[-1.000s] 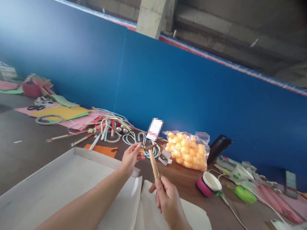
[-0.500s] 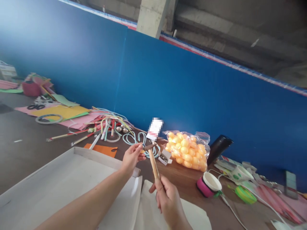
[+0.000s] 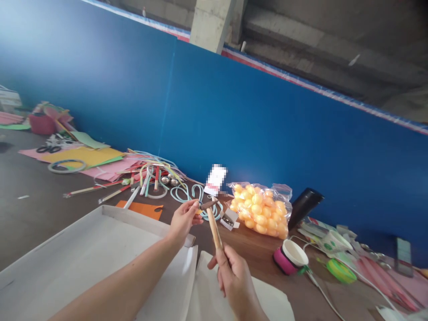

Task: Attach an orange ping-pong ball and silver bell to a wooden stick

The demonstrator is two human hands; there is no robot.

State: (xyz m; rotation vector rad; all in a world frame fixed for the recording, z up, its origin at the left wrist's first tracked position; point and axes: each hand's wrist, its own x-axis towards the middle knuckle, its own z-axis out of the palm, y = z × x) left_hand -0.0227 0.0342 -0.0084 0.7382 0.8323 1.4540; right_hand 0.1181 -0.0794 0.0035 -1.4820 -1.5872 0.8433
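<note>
My right hand (image 3: 234,276) is closed round the wooden handle of a small hammer (image 3: 213,225), whose dark head points left above the brown table. My left hand (image 3: 183,218) pinches a small orange-yellow object (image 3: 198,208) right against the hammer head; I cannot make out what it is. Both hands hover over the far corner of a large white tray (image 3: 83,254). A small open box (image 3: 229,219) lies just right of the hammer head.
A plastic bag of orange balls (image 3: 261,209) sits by the blue wall, with a black cup (image 3: 304,206) beside it. A pink-and-white tape roll (image 3: 290,256), cables and pink sheets lie right. Coloured loops (image 3: 190,194), sticks, paper and scissors (image 3: 45,148) spread left.
Hardly anything has changed; both hands keep the same hold, and the view has shifted only slightly.
</note>
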